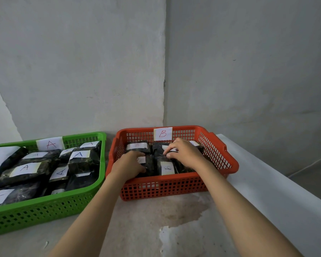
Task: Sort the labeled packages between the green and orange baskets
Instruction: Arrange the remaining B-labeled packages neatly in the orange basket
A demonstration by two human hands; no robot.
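The orange basket (167, 184), tagged B on its back wall, holds several dark packages with white B labels, such as the front one (167, 166). Both my hands are inside it. My left hand (130, 163) curls its fingers round a dark package (148, 166) at the front left. My right hand (183, 152) pinches the edge of a package (158, 149) in the back row. The green basket (50, 204) on the left, tagged A, is full of dark packages with A labels (25, 167).
Both baskets sit on a stained concrete surface (156, 219) against a grey wall corner. A white ledge (267, 182) runs along the right side, just beside the orange basket.
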